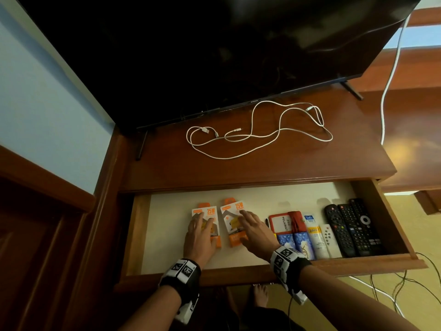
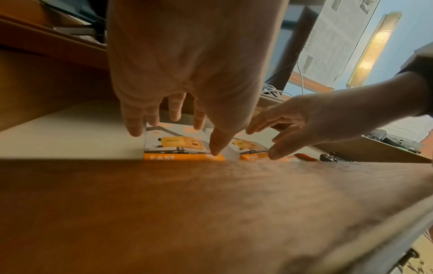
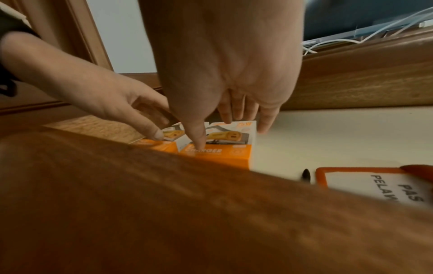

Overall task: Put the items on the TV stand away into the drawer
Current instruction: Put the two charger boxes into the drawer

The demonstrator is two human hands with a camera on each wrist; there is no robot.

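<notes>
The open drawer (image 1: 238, 274) holds two orange-and-white charger boxes side by side. My left hand (image 1: 200, 232) rests flat on the left box (image 1: 210, 211), its fingers spread and its thumb on the box's near right corner. My right hand (image 1: 255, 231) lies on the right box (image 1: 235, 207), thumb pressing its orange end. In the wrist views the left box (image 2: 175, 142) and the right box (image 3: 225, 153) sit under straight fingers. White charging cables (image 1: 250, 137) lie loose on the TV stand top (image 1: 238, 170).
To the right in the drawer lie a red-rimmed pass card (image 1: 281, 223), blue packets (image 1: 293, 242), tubes (image 1: 315, 235) and three remotes (image 1: 353, 228). The TV (image 1: 214, 56) overhangs the stand. Another white cable (image 1: 391, 80) hangs at the right.
</notes>
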